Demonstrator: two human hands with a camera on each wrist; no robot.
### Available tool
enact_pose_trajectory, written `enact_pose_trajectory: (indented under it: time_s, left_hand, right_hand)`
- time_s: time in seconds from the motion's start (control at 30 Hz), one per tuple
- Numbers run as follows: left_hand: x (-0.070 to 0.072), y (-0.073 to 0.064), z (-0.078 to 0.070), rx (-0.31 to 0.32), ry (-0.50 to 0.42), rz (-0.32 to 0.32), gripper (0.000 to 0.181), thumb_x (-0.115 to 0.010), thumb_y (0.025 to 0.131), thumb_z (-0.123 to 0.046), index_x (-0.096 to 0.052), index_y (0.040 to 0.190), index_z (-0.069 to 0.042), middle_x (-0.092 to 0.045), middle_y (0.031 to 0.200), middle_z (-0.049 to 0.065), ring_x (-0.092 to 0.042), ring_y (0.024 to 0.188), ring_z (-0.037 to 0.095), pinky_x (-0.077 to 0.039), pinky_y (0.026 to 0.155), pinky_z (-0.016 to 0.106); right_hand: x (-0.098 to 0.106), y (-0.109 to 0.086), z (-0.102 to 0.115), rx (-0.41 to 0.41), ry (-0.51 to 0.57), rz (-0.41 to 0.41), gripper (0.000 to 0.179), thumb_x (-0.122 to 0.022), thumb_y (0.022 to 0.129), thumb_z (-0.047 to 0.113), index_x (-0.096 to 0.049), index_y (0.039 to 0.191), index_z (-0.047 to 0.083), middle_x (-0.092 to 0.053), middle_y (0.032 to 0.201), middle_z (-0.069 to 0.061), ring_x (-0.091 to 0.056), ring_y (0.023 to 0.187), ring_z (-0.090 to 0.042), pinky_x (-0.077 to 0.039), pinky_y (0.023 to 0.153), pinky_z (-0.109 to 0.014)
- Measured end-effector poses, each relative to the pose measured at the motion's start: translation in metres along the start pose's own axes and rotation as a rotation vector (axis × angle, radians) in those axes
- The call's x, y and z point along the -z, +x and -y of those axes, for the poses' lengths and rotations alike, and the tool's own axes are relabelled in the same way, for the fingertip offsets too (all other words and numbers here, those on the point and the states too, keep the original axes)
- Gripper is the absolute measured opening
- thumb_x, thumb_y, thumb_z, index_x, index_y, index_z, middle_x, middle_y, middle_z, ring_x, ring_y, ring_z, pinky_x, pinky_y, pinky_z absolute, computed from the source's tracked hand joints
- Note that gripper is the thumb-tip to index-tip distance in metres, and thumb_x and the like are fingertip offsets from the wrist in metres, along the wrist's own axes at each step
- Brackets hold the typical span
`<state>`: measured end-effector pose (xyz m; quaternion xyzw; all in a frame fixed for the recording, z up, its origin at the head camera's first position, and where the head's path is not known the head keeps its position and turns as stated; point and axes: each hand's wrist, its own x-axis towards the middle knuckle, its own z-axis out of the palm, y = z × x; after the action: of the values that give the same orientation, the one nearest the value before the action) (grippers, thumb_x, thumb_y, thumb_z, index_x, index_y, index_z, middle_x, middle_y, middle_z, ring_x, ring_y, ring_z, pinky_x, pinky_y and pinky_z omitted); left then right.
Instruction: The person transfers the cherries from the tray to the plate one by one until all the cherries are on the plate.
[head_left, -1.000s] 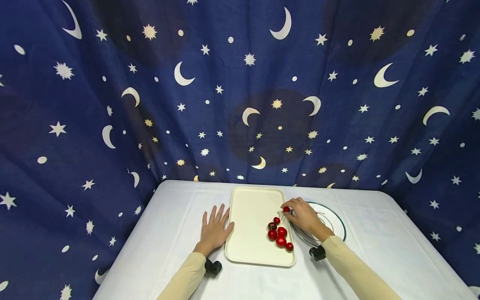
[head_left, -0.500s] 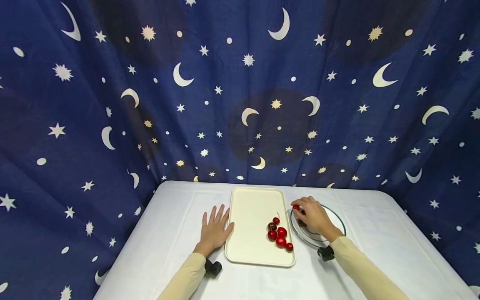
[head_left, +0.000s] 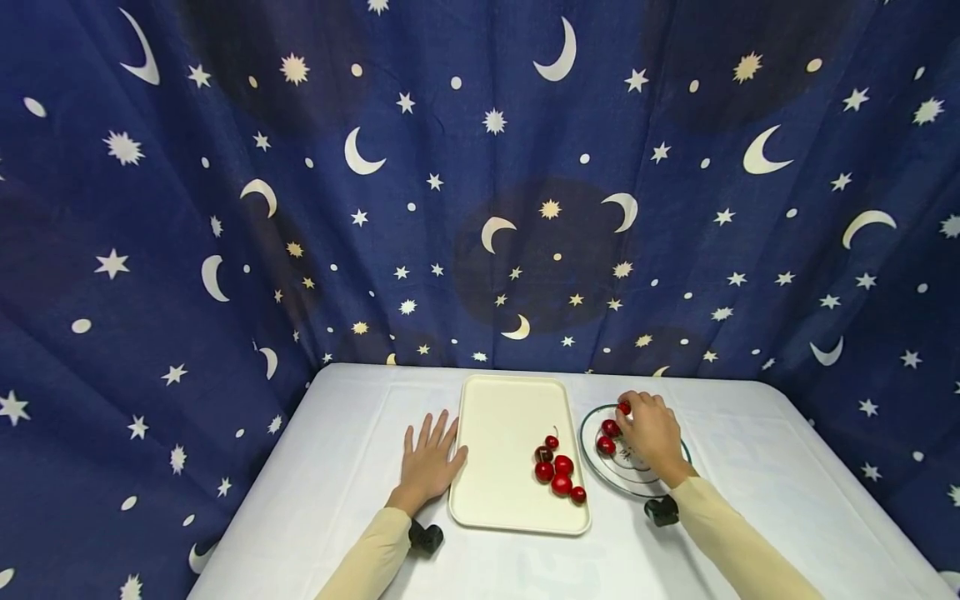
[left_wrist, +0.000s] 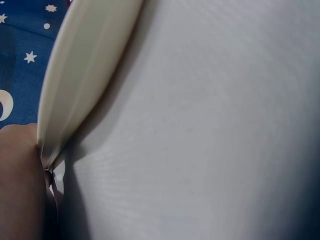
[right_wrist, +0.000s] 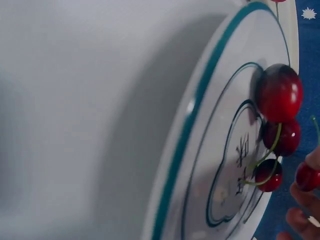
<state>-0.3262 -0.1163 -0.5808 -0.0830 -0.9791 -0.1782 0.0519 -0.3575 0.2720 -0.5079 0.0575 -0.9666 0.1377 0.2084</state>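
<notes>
Cherry [head_left: 624, 407] pinched in the right hand [head_left: 651, 429], by the far rim of the plate [head_left: 612, 478].
More cherries [head_left: 606, 447] lie there, just beside its fingertips; the tray [head_left: 498, 433] is farther left, the left hand [head_left: 429, 467] spread flat at its edge.

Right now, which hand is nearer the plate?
Right. The right hand is over the plate, pinching a cherry; the left hand is across the tray, at its left edge.
</notes>
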Motion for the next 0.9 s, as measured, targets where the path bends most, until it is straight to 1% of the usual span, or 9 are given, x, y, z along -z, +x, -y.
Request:
enact_pose_trajectory:
  time_s: [0.1, 0.2, 0.37, 0.7, 0.9]
  left_hand:
    - [0.001, 0.000, 0.000, 0.001, 0.002, -0.001, 0.065, -0.033, 0.106, -0.056, -0.033, 0.162, -0.024, -0.022, 0.174, 0.001, -0.013, 0.163, 0.032, -0.006, 0.130, 0.063]
    - [0.001, -0.001, 0.000, 0.001, -0.001, 0.001, 0.065, -0.033, 0.106, -0.056, -0.033, 0.162, -0.024, -0.022, 0.174, 0.001, -0.013, 0.163, 0.033, -0.006, 0.130, 0.063]
    - [0.001, 0.000, 0.000, 0.004, 0.000, 0.004, 0.065, -0.033, 0.106, -0.056, -0.032, 0.163, -0.025, -0.021, 0.174, 0.001, -0.012, 0.164, 0.032, -0.006, 0.130, 0.063]
    - [0.001, -0.001, -0.001, 0.000, -0.008, -0.011, 0.064, -0.034, 0.106, -0.055, -0.034, 0.162, -0.024, -0.023, 0.174, 0.002, -0.014, 0.163, 0.033, -0.006, 0.130, 0.063]
    - [0.002, -0.001, -0.001, 0.002, -0.012, -0.002, 0.064, -0.033, 0.106, -0.055, -0.033, 0.162, -0.024, -0.022, 0.174, 0.002, -0.013, 0.164, 0.032, -0.006, 0.130, 0.063]
  right_hand:
    - [0.001, -0.001, -0.003, -0.041, -0.007, 0.038, 0.025, -0.068, 0.093, 0.018, -0.068, 0.109, -0.001, -0.070, 0.104, -0.024, -0.062, 0.099, -0.043, -0.050, 0.079, -0.059]
    - [-0.001, -0.002, -0.006, -0.073, -0.018, 0.083, 0.027, -0.067, 0.094, 0.020, -0.067, 0.111, -0.002, -0.070, 0.107, -0.026, -0.061, 0.101, -0.044, -0.050, 0.081, -0.060]
    - [-0.006, -0.004, -0.007, -0.099, -0.046, 0.148, 0.030, -0.064, 0.096, 0.021, -0.066, 0.114, -0.002, -0.070, 0.106, -0.025, -0.062, 0.100, -0.044, -0.052, 0.081, -0.060]
    - [-0.011, -0.005, -0.007, -0.095, -0.055, 0.165, 0.024, -0.065, 0.093, 0.018, -0.067, 0.105, -0.002, -0.071, 0.098, -0.023, -0.063, 0.093, -0.043, -0.053, 0.078, -0.060]
    - [-0.014, -0.007, -0.005, -0.082, -0.072, 0.152, 0.025, -0.065, 0.092, 0.018, -0.069, 0.107, -0.002, -0.071, 0.099, -0.023, -0.063, 0.095, -0.043, -0.054, 0.079, -0.060]
